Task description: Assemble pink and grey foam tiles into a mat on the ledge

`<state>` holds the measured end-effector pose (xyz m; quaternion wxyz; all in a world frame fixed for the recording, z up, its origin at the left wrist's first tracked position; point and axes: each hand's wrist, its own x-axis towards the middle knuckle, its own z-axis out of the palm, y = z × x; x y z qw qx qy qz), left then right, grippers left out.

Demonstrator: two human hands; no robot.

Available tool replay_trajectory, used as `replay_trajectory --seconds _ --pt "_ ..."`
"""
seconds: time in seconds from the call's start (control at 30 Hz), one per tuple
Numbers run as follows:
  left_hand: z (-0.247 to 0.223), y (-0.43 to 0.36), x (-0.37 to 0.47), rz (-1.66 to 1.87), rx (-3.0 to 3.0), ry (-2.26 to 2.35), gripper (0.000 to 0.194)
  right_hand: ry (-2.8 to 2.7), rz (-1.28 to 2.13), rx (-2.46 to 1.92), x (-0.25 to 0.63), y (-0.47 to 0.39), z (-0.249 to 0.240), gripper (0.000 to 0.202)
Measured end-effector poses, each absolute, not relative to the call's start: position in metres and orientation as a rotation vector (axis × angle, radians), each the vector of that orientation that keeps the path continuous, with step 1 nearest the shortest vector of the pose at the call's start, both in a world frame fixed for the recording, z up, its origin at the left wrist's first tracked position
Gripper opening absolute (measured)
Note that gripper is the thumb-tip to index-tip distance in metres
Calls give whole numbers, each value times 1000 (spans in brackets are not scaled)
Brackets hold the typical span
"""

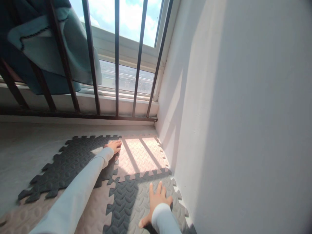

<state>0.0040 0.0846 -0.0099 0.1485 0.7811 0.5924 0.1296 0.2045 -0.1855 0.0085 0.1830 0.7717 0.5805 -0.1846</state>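
Note:
My left hand (115, 146) lies at the seam between the far dark grey foam mat tile (80, 154) and the sunlit pink foam mat tile (141, 154), its fingers stretched out toward the pink one. With fingers spread, my right hand (158, 200) presses on the near grey foam mat tile (126, 198), close to the wall. The tiles have jigsaw edges and a raised pattern. Another pink tile (95, 208) lies at the near left, partly covered by my left sleeve. Both hands hold nothing.
A white wall (234, 113) rises along the right edge of the mats. Dark metal railing bars (117, 65) stand before the window (131, 19). Teal and navy fabric (80, 48) hangs behind the bars. Bare grey floor (19, 146) shows at left.

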Motion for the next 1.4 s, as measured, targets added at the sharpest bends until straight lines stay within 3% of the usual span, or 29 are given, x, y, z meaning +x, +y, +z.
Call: replay_trajectory --seconds 0.13,0.33,0.5,0.67,1.07,1.4 --pt "-5 57 -33 111 2411 1508 50 1568 -547 2145 202 -181 12 133" --pt "-28 -62 -136 -103 2357 1688 53 1531 -571 2151 194 -177 31 135" --pt "-24 -132 -146 -250 2281 1799 62 1461 -574 2154 189 -175 37 137" --pt "-1 -130 -120 -281 2165 1898 54 1461 -562 2154 186 -174 46 134" --pt "-1 -124 -88 -315 2177 1982 64 1579 -492 2248 192 -183 38 120" --pt "-8 -128 -135 -292 1993 2229 64 1557 -544 2225 196 -182 36 120"
